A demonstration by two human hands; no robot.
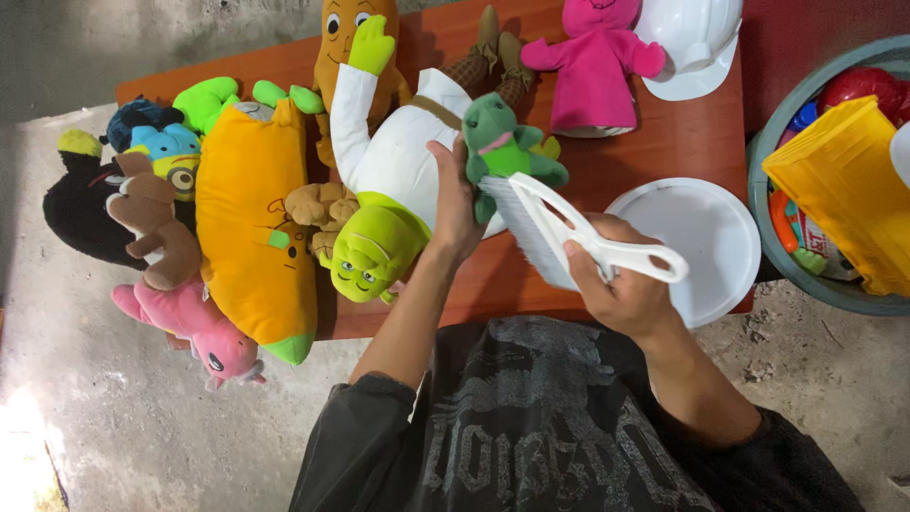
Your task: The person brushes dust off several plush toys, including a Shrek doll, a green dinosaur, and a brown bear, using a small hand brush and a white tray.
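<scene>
My left hand [453, 204] grips a small green frog plush [502, 142] from its left side, holding it above the orange table [654, 142]. In my right hand [616, 280] is a white plastic brush [559, 228], held by its handle, with the bristles against the underside of the frog. Just left of my left hand lies a green ogre doll in a white shirt [384, 190], head toward me.
A heap of plush toys covers the table's left: a yellow-orange cushion toy [251, 228], a brown moose [152, 223], a pink toy [204, 327]. A pink puppet [592, 62], a white hard hat [697, 38], a white plate [706, 237] lie right. A tub of plastic toys [839, 180] stands beside.
</scene>
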